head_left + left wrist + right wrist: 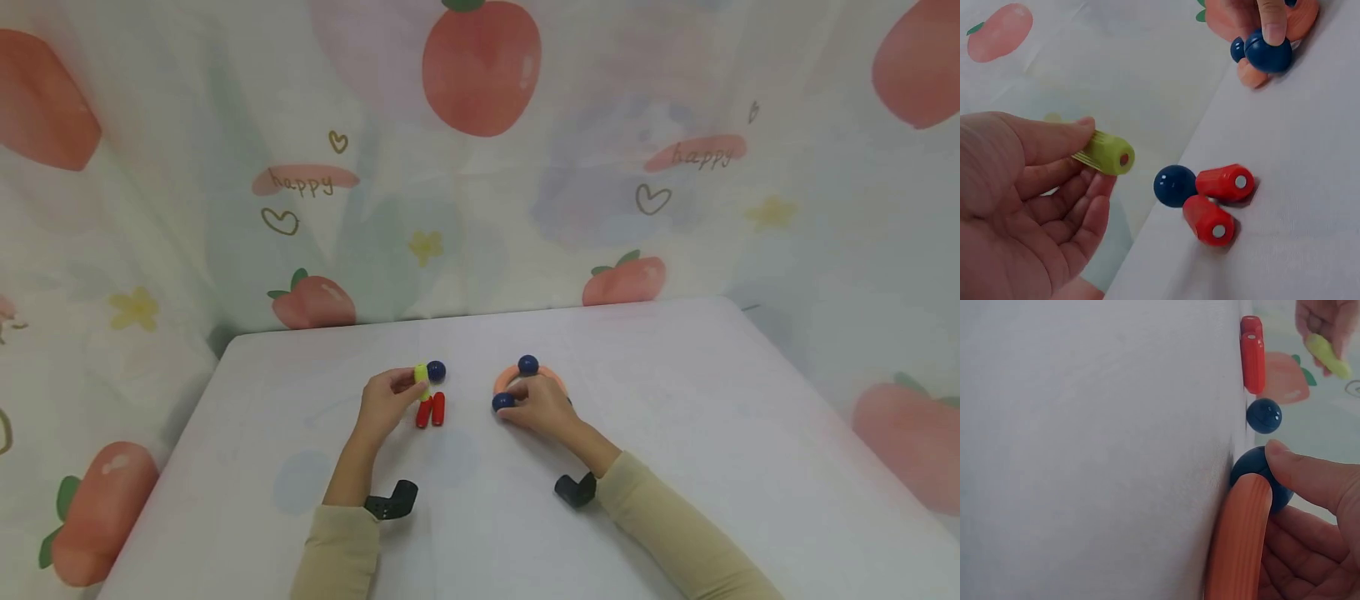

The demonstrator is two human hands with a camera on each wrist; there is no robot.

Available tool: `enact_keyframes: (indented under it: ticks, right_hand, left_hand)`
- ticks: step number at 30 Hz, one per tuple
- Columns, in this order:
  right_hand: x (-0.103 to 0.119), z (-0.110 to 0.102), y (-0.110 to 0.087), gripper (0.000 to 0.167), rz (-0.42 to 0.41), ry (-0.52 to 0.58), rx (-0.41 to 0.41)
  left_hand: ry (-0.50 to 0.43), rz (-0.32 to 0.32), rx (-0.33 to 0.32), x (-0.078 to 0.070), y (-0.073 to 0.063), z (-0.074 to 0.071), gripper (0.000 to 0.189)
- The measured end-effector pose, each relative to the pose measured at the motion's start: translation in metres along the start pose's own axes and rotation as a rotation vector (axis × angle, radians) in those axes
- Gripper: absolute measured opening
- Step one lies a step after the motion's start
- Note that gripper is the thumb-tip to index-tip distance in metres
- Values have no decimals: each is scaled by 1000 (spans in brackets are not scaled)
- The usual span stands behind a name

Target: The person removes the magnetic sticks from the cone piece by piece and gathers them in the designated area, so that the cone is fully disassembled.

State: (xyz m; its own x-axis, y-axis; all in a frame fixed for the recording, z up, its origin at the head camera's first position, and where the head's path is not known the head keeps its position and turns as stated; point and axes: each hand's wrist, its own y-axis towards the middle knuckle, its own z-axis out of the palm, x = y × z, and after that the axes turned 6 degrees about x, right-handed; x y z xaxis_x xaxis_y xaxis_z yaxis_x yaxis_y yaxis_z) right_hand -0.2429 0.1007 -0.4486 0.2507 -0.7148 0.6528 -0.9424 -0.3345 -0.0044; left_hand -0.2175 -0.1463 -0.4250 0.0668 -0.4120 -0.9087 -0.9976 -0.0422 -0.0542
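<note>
My left hand (pixel 386 404) pinches a yellow-green magnetic rod (pixel 422 380) between thumb and fingers, raised over the table; its end shows a small round metal spot in the left wrist view. Just beyond it lie a loose blue ball (pixel 437 371) and two red rods (pixel 1225 183) side by side, with pale discs in their ends. My right hand (pixel 546 408) grips a blue ball (pixel 1250 464) with thumb and fingers. That ball sits at the end of an orange curved piece (pixel 1238 544), part of a ring (pixel 501 383) lying on the table. Another blue ball (pixel 528 364) tops the ring's far side.
Both hands work over a white-covered table (pixel 675 417). A fruit-printed cloth (pixel 480 200) hangs behind the table's far edge and along its sides. Dark wrist-worn mounts (pixel 397 500) stick out near each cuff.
</note>
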Motion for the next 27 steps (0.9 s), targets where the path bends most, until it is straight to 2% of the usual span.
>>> enact_keyframes:
  ticks: [4,11,17,27]
  right_hand:
    - [1,-1,0,27,-16,8,0]
    - [1,-1,-1,28,-7,6,-2]
    - [2,-1,-2,30,4,11,-7]
    - [3,-2,-3,29,20,15,0]
  left_hand:
    - [104,-111,3,7,0,-10,38]
    - [227,-213,58,17,1,-13,38]
    - [273,-215,33,22,0,-7,38]
    - [295,-240,-1,20,-1,-1,28]
